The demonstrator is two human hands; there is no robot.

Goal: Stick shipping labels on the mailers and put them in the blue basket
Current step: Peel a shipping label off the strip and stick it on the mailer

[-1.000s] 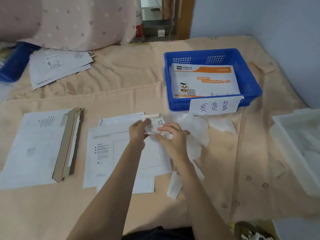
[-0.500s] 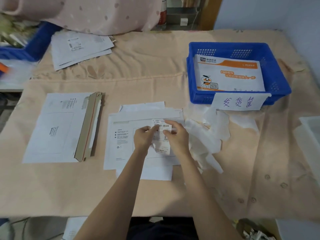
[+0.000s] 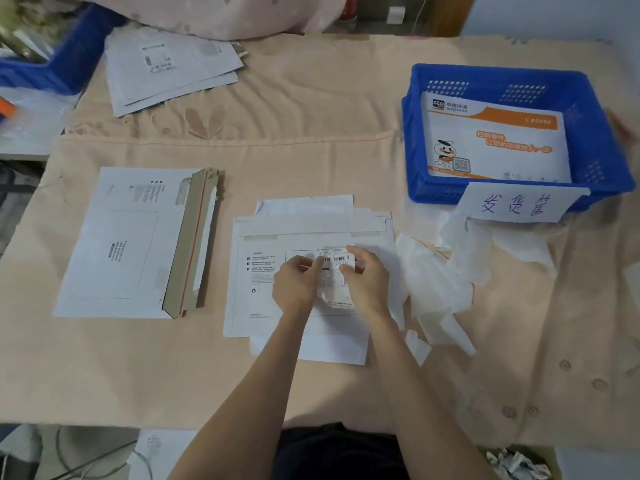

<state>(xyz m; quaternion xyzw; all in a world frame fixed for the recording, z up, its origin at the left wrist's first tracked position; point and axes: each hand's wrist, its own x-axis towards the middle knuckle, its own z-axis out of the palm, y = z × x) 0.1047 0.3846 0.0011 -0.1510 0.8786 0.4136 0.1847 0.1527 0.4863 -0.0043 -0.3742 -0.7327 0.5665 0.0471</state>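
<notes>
Pinching a label [image 3: 335,271] between them, the left hand [image 3: 298,285] and right hand [image 3: 367,282] hold it over a mailer [image 3: 270,271]. Another mailer [image 3: 495,140] lies in the basket [image 3: 433,195].

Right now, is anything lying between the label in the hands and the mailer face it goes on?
Nothing visible. Both hands, left hand and right hand, hold the shipping label directly over the white mailer; the peeled backing paper lies off to its right.
</notes>
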